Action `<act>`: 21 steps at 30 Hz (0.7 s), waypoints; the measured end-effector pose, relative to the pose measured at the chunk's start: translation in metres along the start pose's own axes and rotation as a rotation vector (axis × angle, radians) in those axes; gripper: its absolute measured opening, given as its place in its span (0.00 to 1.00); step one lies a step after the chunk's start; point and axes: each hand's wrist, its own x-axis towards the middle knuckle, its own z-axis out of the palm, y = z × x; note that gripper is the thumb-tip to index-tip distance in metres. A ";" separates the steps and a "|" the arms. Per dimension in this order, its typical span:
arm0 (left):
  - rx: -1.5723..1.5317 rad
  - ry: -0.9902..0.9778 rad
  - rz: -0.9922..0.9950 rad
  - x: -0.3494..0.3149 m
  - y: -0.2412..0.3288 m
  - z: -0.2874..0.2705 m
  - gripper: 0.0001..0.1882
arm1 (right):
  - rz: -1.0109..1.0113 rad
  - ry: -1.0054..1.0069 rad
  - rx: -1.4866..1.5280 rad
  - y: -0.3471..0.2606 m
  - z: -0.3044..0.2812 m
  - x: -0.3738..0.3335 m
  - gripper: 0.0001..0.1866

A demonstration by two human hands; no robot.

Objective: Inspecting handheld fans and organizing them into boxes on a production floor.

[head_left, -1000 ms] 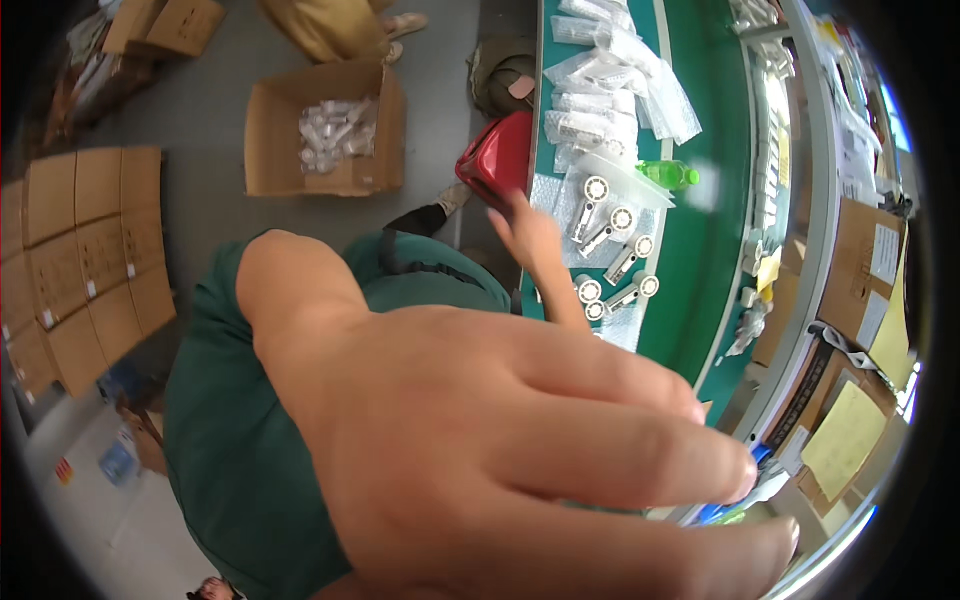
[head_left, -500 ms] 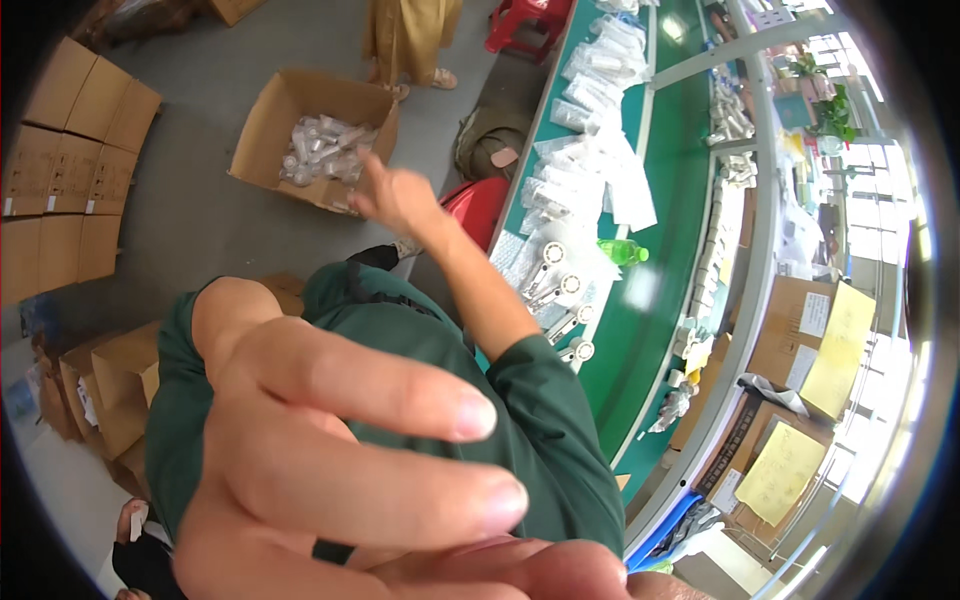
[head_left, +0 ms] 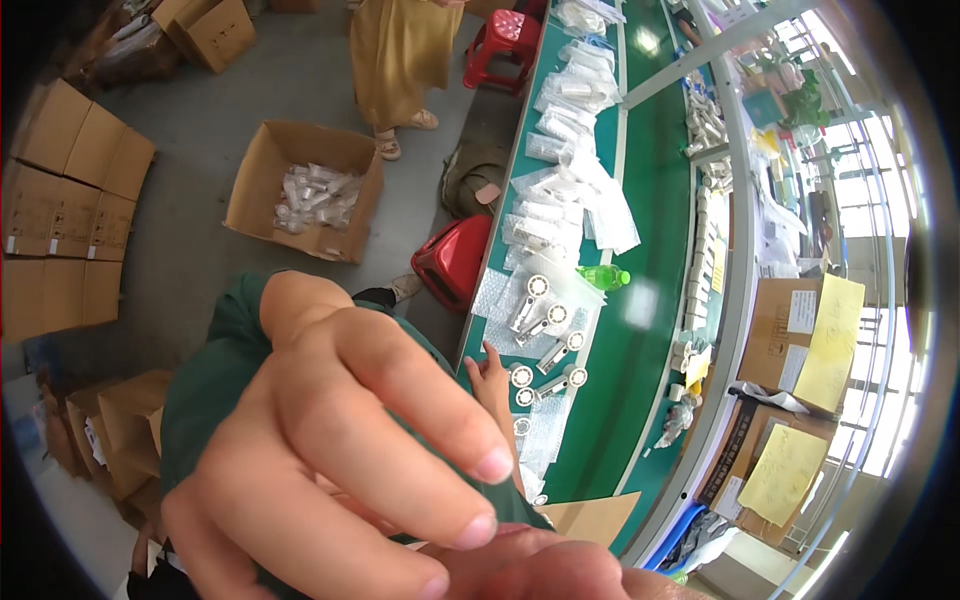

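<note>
Nearest, big in the view: left hand point(head_left: 330, 440), raised, back toward camera. Fingers parted, loosely curled. Palm and thumb hidden; cannot tell whether this grip has anything in it.

Beyond it, right hand point(head_left: 487, 382) at the near edge of the green table point(head_left: 625, 410). Grip apart, thumb and finger spread, nothing seen between; forearm mostly hidden.

Just beside it, on bubble wrap point(head_left: 546, 428): round-headed parts point(head_left: 574, 342), white heads, silvery handles, loose and bare. Green bottle point(head_left: 603, 277) just past them.

Judgement: a between-grasps moment in handling these parts; none visibly lifted. Taking one would call for the right hand to move in over the wrap and close on a handle, neighbours undisturbed. Left hand, if needed, must come down from the camera.

Farther: red stool point(head_left: 455, 262) by the table; wrapped bundles point(head_left: 556, 186) lined along it. On the floor, open carton point(head_left: 256, 190) holding clear-wrapped pieces point(head_left: 318, 196). Beyond, a person in a mustard skirt point(head_left: 402, 62).
</note>
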 end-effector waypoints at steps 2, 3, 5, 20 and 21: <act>-0.033 -0.012 -0.029 0.006 -0.002 0.003 0.13 | 0.018 0.029 0.021 0.010 0.007 -0.003 0.33; -0.049 -0.011 -0.041 0.006 -0.003 0.002 0.13 | 0.039 0.062 0.039 0.015 0.009 -0.005 0.32; -0.078 -0.032 -0.052 0.005 0.000 -0.004 0.13 | 0.034 0.043 0.037 0.014 0.012 -0.001 0.32; 0.415 -0.054 0.332 -0.012 0.073 -0.037 0.14 | -0.436 -0.303 -0.235 -0.095 0.021 0.090 0.32; 0.428 -0.050 0.327 -0.016 0.080 -0.040 0.13 | -0.433 -0.317 -0.242 -0.102 0.023 0.091 0.32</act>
